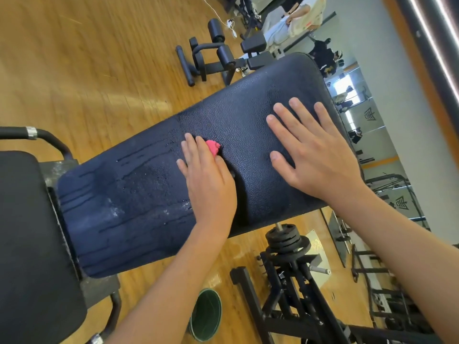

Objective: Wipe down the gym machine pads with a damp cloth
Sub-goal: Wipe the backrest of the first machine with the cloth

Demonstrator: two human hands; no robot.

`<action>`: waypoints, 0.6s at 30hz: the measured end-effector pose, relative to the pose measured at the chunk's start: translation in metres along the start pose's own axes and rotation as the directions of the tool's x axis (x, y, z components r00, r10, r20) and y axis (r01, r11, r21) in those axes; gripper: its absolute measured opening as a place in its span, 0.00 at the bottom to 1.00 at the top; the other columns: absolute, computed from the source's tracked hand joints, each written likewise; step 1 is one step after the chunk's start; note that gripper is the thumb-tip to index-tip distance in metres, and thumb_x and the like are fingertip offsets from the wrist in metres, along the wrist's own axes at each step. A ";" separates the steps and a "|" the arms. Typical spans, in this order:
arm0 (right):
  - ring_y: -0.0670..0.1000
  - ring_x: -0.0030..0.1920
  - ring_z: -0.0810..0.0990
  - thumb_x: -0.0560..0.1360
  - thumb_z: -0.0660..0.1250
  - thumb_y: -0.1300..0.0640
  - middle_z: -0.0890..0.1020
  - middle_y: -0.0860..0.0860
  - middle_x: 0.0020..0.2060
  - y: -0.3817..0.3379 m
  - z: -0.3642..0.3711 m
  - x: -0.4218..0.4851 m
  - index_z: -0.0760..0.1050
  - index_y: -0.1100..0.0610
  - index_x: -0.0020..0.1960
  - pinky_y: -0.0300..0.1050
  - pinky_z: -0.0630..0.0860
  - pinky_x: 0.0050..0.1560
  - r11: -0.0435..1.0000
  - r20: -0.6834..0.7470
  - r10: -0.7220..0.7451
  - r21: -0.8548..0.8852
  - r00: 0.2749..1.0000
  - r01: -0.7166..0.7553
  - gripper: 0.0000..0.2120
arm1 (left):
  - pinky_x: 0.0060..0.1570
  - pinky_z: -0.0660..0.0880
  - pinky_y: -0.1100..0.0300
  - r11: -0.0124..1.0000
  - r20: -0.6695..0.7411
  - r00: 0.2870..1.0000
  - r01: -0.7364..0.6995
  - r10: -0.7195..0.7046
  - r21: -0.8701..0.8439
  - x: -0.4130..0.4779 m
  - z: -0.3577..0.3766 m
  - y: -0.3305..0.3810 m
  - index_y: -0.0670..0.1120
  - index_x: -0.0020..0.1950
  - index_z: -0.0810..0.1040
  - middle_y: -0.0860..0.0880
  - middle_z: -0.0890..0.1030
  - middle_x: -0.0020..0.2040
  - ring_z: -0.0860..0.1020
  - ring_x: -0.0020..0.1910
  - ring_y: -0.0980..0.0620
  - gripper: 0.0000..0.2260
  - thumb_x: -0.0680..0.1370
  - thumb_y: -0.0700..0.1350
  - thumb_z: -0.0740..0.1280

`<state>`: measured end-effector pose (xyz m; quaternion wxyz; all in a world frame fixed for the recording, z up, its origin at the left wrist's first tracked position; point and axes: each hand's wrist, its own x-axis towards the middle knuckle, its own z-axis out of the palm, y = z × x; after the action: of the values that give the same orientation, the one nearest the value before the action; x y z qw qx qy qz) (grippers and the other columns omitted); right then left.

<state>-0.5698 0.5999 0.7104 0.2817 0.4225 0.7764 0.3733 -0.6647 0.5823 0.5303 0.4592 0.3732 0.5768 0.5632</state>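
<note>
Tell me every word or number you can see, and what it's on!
No words or numbers can be read here.
Grey emblem on the wall: a logo shape, no clear letters.
Second emblem further along: the same.
Gold plate: marks too blurred to read.

Wooden floor (82, 70), perhaps mirrored wall (387, 115)
</note>
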 end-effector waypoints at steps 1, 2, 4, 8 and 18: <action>0.59 0.81 0.58 0.84 0.52 0.44 0.63 0.56 0.80 0.000 0.000 0.000 0.63 0.57 0.81 0.63 0.53 0.80 1.000 0.001 0.001 -0.002 1.000 -0.001 0.29 | 0.78 0.36 0.56 1.000 -0.008 1.000 0.002 -0.002 -0.005 -0.001 0.000 0.001 0.38 0.82 0.54 0.44 0.50 0.84 0.45 0.83 0.48 0.24 0.87 0.41 0.51; 0.59 0.81 0.58 0.84 0.52 0.44 0.63 0.56 0.80 0.000 0.000 0.000 0.63 0.57 0.81 0.63 0.53 0.80 1.000 0.004 -0.001 -0.004 1.000 0.001 0.30 | 0.78 0.36 0.56 1.000 -0.017 1.000 0.003 -0.004 -0.009 0.001 0.000 0.001 0.38 0.82 0.54 0.43 0.49 0.84 0.45 0.83 0.48 0.24 0.87 0.42 0.51; 0.59 0.81 0.57 0.84 0.52 0.44 0.63 0.56 0.80 0.000 0.000 0.000 0.62 0.57 0.81 0.63 0.52 0.80 1.000 0.010 -0.004 -0.002 1.000 0.004 0.30 | 0.79 0.36 0.55 1.000 -0.033 0.999 0.001 -0.002 -0.003 0.010 -0.001 0.002 0.38 0.82 0.53 0.43 0.49 0.84 0.45 0.83 0.48 0.23 0.87 0.42 0.50; 0.59 0.82 0.57 0.84 0.51 0.44 0.62 0.55 0.81 0.000 -0.001 0.000 0.62 0.57 0.81 0.63 0.52 0.80 1.000 0.023 0.002 0.002 1.000 -0.002 0.30 | 0.78 0.35 0.54 1.000 -0.045 0.999 -0.006 0.007 0.022 0.041 -0.002 0.006 0.38 0.82 0.54 0.42 0.51 0.84 0.45 0.83 0.47 0.23 0.87 0.42 0.50; 0.60 0.81 0.59 0.84 0.53 0.44 0.64 0.56 0.80 0.000 0.001 -0.001 0.64 0.58 0.80 0.64 0.53 0.79 1.000 -0.015 -0.004 0.016 1.000 0.004 0.29 | 0.80 0.38 0.53 0.996 0.049 0.996 -0.081 0.079 0.045 0.001 -0.003 -0.005 0.38 0.83 0.54 0.43 0.51 0.84 0.45 0.83 0.48 0.24 0.86 0.39 0.52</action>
<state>-0.5682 0.5996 0.7101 0.2733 0.4204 0.7823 0.3695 -0.6670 0.5820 0.5253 0.4409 0.4196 0.5634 0.5586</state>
